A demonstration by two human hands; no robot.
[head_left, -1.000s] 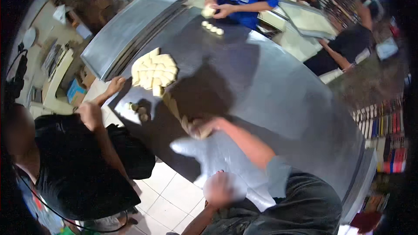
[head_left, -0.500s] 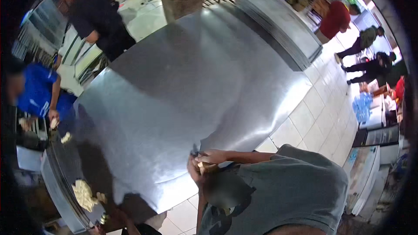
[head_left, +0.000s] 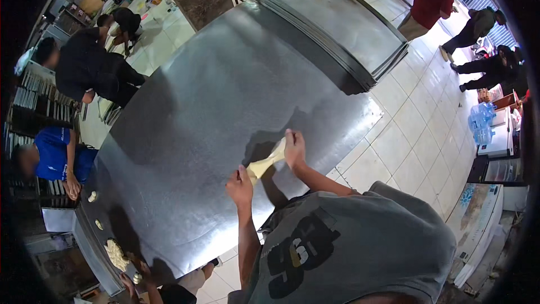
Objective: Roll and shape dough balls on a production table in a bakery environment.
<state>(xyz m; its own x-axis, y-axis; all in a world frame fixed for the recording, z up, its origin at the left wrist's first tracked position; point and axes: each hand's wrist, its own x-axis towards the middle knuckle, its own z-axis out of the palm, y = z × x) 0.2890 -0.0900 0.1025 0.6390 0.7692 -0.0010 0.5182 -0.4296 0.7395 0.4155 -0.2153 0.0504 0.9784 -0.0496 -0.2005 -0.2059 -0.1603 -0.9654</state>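
Note:
A pale strip of dough is stretched in the air over the metal tabletop, narrower in its middle than at its ends. My left hand pinches its near end, and my right hand grips the far end, higher and to the right. Both hands are closed, with the thumbs up. Beneath them, their shadow falls on the tabletop.
A dough pile and small dough pieces lie along the left edge. Another person's hands work near the pile; a person in blue stands further left. Stacked metal sheets occupy the far right end.
My hands were close together around the dough near the table's front edge. They have moved apart and further over the table, drawing the dough into a strip. The view has shifted too.

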